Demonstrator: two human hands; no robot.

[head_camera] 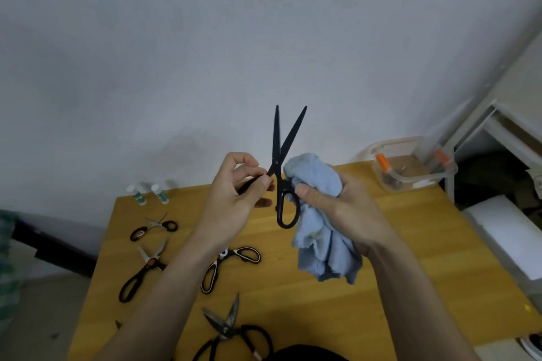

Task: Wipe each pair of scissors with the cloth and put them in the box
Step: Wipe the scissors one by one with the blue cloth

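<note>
Four pairs of scissors lie unwiped on the surface [410,258] below our hands, while the left hand [234,199] pinches black scissors [283,173] upright, the right hand [331,199] grips the cloth [319,231] beside them, and the box [410,167], beyond the right hand, waits.

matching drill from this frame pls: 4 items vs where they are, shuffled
Items
1. all-black scissors with open blades
2. crumpled light blue cloth
3. clear plastic box with orange clips
4. two small white bottles with green labels

Places
A. far right corner of the wooden table
B. far left edge of the table
C. gripped in the right hand
D. held up by the left hand, tips pointing upward

Pairs: 1-D, 2-C, 3-A, 4-B
</note>
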